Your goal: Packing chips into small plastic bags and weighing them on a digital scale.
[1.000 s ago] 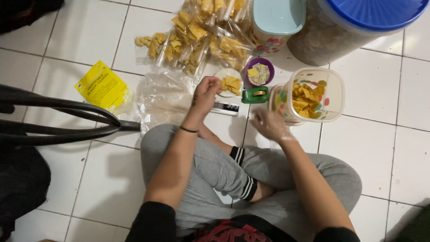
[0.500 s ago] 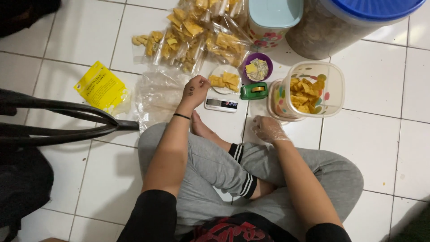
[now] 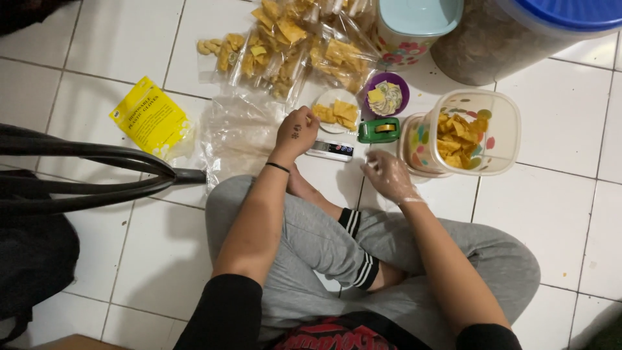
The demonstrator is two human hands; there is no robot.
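Since 0.5 s ago, left hand [image 3: 297, 132] has barely shifted, staying by the scale, while right hand [image 3: 391, 175] has lifted a bit toward the tub

Head view: left hand is a loose fist, knuckles up, fingers curled shut, touching the near edge of the digital scale [image 3: 330, 150]; can't tell if it grips anything. White plate [image 3: 335, 111] w/ yellow chips sits on the scale. Right hand wears a clear plastic glove, fingers bent & half open, holding nothing visible, just beside the square plastic tub [image 3: 468, 133] of chips. Green tape dispenser [image 3: 379, 130] lies between scale & tub. Purple bowl [image 3: 387, 93] sits just behind it; bagged chips [image 3: 291, 42] further back, yellow glove packet [image 3: 151, 119] off to the left
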